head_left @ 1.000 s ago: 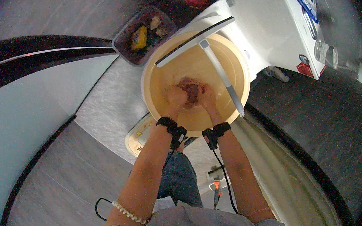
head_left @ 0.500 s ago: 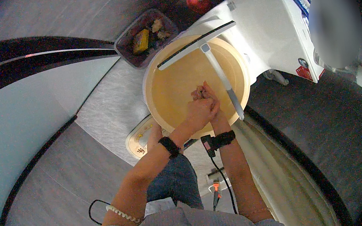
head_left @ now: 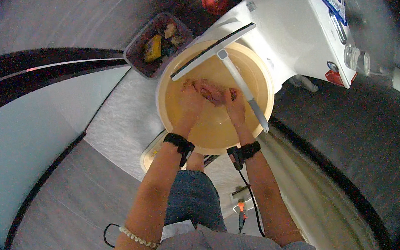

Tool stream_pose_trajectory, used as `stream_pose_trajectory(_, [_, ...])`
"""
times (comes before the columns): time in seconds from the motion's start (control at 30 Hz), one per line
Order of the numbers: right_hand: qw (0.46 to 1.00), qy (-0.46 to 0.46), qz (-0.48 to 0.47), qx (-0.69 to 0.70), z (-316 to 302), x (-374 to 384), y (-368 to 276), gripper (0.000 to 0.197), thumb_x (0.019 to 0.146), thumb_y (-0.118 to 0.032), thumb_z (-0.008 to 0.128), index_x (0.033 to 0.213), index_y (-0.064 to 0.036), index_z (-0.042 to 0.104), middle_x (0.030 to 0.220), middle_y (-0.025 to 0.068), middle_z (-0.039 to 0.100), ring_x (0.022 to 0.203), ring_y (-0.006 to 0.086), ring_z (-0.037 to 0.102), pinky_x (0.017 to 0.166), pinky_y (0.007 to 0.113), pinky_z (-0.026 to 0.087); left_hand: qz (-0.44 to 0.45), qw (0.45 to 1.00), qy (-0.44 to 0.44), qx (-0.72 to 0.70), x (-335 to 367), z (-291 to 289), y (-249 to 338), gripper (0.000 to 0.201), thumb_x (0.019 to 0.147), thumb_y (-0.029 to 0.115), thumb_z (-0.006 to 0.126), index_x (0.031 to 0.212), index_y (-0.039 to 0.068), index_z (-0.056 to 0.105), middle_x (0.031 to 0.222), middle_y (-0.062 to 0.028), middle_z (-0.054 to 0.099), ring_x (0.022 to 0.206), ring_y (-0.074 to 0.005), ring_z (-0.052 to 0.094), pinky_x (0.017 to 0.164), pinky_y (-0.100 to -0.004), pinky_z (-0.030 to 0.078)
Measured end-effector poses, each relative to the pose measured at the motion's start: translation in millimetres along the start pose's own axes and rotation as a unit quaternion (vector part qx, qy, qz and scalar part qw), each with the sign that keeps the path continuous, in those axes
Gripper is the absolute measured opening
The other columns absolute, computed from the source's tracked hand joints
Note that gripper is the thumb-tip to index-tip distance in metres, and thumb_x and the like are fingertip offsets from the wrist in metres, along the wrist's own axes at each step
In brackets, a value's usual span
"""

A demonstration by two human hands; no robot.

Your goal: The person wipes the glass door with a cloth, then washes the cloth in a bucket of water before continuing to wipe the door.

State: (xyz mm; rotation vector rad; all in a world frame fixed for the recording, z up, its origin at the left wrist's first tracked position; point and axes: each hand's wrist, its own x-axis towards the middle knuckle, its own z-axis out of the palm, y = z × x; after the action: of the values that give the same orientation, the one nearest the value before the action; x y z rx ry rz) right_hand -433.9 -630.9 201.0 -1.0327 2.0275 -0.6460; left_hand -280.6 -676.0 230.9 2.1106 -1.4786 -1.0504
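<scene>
A crumpled pinkish-brown cloth (head_left: 212,93) stretches between my hands over a round cream basin (head_left: 163,110) with water in it. My left hand (head_left: 191,100) is closed on its left end. At its right end, my right hand (head_left: 235,105) grips it with bent fingers. Across the basin lies a grey-and-white squeegee (head_left: 214,50); its blade spans the far rim and its long handle runs down past my right hand to the near right rim. Black straps circle both my wrists.
Beyond the basin at left stands a clear plastic tub (head_left: 140,68) holding a yellow block and other items. A red-headed plunger (head_left: 214,2) is at the back. To the right is a white appliance (head_left: 293,30) with packs on it. A cream stool (head_left: 150,158) shows below the basin.
My hands were together with the cloth bunched between them. They have parted, the left moving left and farther away, and the cloth is spread out between them.
</scene>
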Motion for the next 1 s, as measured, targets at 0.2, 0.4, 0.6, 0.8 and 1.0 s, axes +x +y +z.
stream_pose_trajectory(0.2, [0.967,-0.043,-0.141,0.210,46,1,-17,0.034,0.078,-0.017,0.064,0.105,-0.0004,0.052,0.098,0.0198,0.060,0.084,0.0321,0.060,0.073,0.038,0.048,-0.085,0.992,-0.002,-0.088,-16,13,-27,0.042,0.088,0.031,0.048,0.114,-0.002,0.049,0.107,-0.0288,0.054,0.096,-0.0447,0.053,0.078,-0.0502,0.044])
stream_pose_trajectory(0.4, [0.978,-0.021,-0.134,-0.156,23,-4,-33,0.028,0.078,-0.012,0.059,0.104,-0.0049,0.054,0.093,0.0179,0.059,0.084,0.0381,0.056,0.075,0.044,0.045,-0.192,0.959,-0.147,-0.148,-24,49,-94,0.038,0.087,0.035,0.052,0.113,0.007,0.050,0.100,-0.0156,0.056,0.083,-0.0331,0.056,0.066,-0.0419,0.046])
stream_pose_trajectory(0.6, [0.957,-0.179,-0.150,-0.170,-2,-40,-60,0.017,0.079,-0.007,0.055,0.096,-0.0047,0.057,0.088,0.0171,0.059,0.079,0.0373,0.056,0.071,0.043,0.046,-0.328,0.756,-0.218,-0.523,-27,7,-36,0.028,0.086,0.038,0.056,0.099,0.014,0.053,0.083,-0.0013,0.052,0.065,-0.0136,0.049,0.047,-0.0304,0.041])
stream_pose_trajectory(0.8, [0.967,-0.220,-0.124,-0.029,-57,-81,-115,0.019,0.083,-0.013,0.058,0.099,-0.0032,0.057,0.086,0.0114,0.059,0.075,0.0233,0.058,0.063,0.035,0.048,-0.248,0.790,-0.319,-0.461,-38,-59,-1,0.028,0.087,0.044,0.053,0.084,0.016,0.053,0.072,0.0026,0.051,0.063,-0.0096,0.047,0.043,-0.0255,0.036])
stream_pose_trajectory(1.0, [0.941,-0.136,0.093,0.295,-23,-67,-43,0.026,0.089,-0.023,0.056,0.102,-0.0009,0.056,0.087,0.0026,0.058,0.075,0.0097,0.056,0.063,0.024,0.048,-0.118,0.777,-0.421,-0.452,-52,-61,18,0.032,0.090,0.045,0.047,0.086,0.014,0.054,0.075,0.0008,0.054,0.062,-0.0097,0.048,0.050,-0.0270,0.039])
